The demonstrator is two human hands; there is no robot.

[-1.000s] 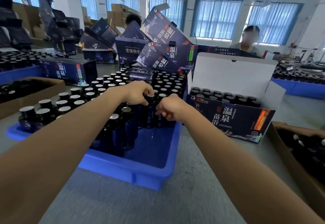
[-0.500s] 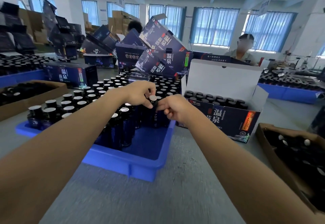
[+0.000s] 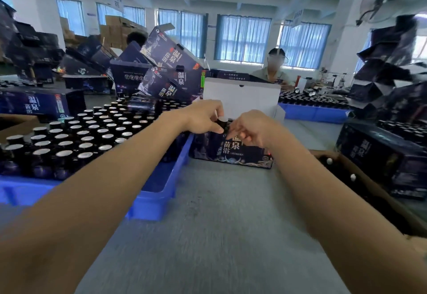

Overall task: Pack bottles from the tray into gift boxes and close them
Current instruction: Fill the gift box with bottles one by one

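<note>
My left hand (image 3: 203, 118) pinches a dark bottle (image 3: 222, 122) by its cap, just above the front edge of the open gift box (image 3: 242, 155). My right hand (image 3: 251, 129) is close against the bottle's other side, with curled fingers touching it. The box's white lid (image 3: 242, 97) stands up behind both hands, which hide the inside of the box. On the left, the blue tray (image 3: 159, 192) holds several rows of dark bottles with silver caps (image 3: 92, 132).
Closed and empty dark gift boxes (image 3: 166, 72) are piled behind the tray. A brown carton (image 3: 369, 192) with bottles and a dark box (image 3: 381, 153) sit at the right. A person (image 3: 275, 69) works across the table beside another blue tray (image 3: 314, 113).
Both hands have lifted out of the blue tray and moved right to the open gift box, carrying the bottle. The view has swung right with them.
</note>
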